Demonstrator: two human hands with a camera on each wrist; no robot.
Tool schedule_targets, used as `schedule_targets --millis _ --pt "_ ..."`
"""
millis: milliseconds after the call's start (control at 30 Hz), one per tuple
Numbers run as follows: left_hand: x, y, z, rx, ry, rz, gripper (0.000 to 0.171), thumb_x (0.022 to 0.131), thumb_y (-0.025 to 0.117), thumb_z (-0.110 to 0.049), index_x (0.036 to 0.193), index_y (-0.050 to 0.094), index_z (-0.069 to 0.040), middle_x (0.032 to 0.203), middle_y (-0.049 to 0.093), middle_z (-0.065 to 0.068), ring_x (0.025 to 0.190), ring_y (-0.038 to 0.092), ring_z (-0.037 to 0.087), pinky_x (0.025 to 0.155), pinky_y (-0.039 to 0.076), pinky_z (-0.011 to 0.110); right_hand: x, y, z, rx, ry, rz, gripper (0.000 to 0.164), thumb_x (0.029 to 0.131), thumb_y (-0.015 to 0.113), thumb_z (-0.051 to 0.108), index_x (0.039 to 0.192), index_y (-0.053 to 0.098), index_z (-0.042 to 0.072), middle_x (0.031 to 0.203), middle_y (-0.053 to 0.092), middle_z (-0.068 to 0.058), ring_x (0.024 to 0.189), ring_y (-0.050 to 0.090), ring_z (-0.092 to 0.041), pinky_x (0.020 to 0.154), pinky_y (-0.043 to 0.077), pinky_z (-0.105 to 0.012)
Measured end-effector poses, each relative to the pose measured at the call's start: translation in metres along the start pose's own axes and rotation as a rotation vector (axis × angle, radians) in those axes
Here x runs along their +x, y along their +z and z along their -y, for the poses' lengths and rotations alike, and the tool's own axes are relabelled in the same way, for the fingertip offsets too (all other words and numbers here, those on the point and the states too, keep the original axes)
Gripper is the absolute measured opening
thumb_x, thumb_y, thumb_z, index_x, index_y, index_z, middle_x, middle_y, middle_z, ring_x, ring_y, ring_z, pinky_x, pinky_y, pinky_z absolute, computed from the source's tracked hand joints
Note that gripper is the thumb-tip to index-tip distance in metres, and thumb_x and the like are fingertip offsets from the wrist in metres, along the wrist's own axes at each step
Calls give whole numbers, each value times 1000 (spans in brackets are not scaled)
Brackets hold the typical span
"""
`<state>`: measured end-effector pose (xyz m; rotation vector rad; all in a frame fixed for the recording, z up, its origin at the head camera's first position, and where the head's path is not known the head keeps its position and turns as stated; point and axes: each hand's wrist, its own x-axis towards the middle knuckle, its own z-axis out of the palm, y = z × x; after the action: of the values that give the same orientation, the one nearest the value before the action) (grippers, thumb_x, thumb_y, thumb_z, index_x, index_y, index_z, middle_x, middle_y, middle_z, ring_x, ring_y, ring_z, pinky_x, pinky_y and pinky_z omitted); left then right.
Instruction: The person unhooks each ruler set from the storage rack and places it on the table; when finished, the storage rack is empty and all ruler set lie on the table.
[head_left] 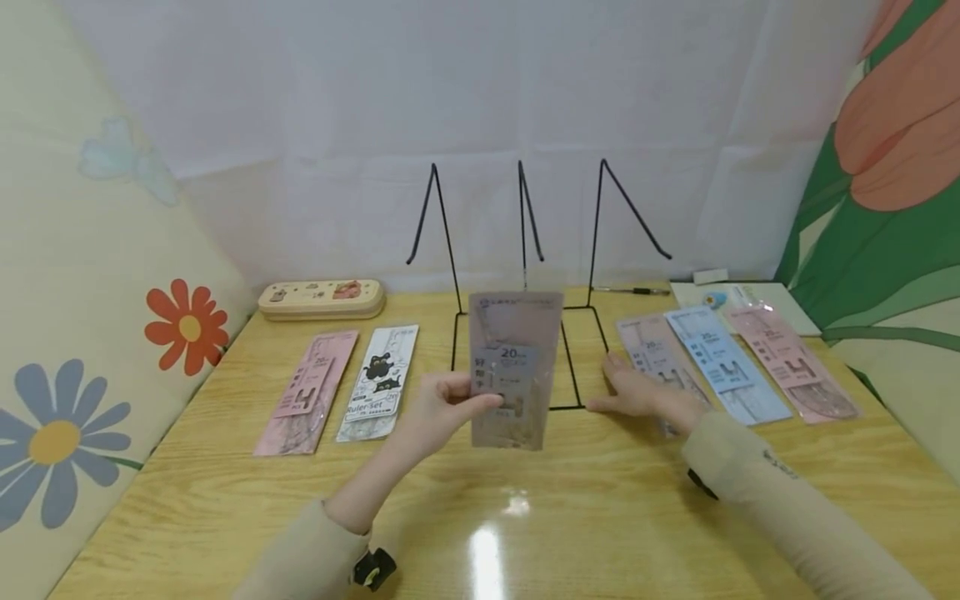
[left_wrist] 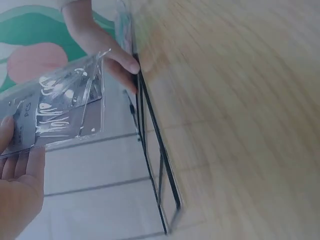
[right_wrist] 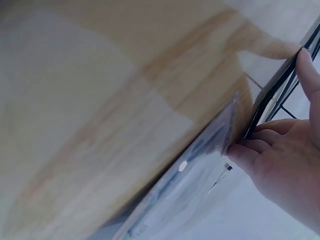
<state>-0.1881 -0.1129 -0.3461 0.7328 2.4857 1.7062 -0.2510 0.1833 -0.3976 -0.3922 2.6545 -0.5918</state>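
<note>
My left hand (head_left: 450, 408) holds a greyish-purple ruler set packet (head_left: 516, 333) upright, its thumb on the printed front and its fingers behind. The left wrist view shows the clear lower end of that packet (left_wrist: 65, 100). A black wire display rack (head_left: 572, 367) stands behind it, with three upright wires bent into hooks at the top. At the rack's front right base corner, my right hand (head_left: 637, 392) grips the wire base. In the right wrist view, the thumb and fingers of the right hand (right_wrist: 285, 155) lie along the black base wire (right_wrist: 272, 95).
On the left lie a pink packet (head_left: 307, 392) and a white ruler set with black cats (head_left: 381, 375). A grey packet (head_left: 652, 342), a blue packet (head_left: 723, 358) and another pink packet (head_left: 795, 367) lie right. Behind are a pencil case (head_left: 322, 300) and a pen (head_left: 637, 291).
</note>
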Motion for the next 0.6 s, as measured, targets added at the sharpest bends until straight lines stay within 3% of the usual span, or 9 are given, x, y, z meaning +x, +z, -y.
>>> schedule_targets --millis 100,200,367,467,600 --pt "-14 -20 7 43 -81 -10 26 85 68 -15 104 67 2 97 72 18 80 70 11 75 57 24 0 1 1 0 1 1 94 91 56 46 145 6 -13 153 -3 -30 143 0 -42 118 4 -50" --pt "-29 -50 15 102 -152 -16 31 88 65 -18 109 64 3 98 71 19 82 69 10 75 57 24 0 1 3 -4 0 1 93 91 56 45 145 6 -12 153 -3 -29 144 0 -41 118 4 -50" --pt "-47 -111 21 251 -248 -31 39 93 59 -25 118 59 5 105 69 22 84 67 4 76 55 21 0 -1 6 -7 8 6 93 91 56 45 146 5 -11 153 -4 -28 144 -1 -40 118 3 -49" --pt "-54 -151 25 343 -317 -75 48 94 57 -30 123 56 8 110 67 24 82 64 -3 74 54 21 -1 -1 6 -4 9 7 93 92 55 44 146 4 -11 154 -4 -28 144 -1 -40 118 3 -49" --pt "-63 -202 40 478 -438 -103 59 94 55 -38 125 52 12 106 68 22 79 58 -6 76 56 32 -2 -1 4 2 9 6 92 93 54 45 146 4 -11 154 -4 -29 144 -1 -41 118 3 -50"
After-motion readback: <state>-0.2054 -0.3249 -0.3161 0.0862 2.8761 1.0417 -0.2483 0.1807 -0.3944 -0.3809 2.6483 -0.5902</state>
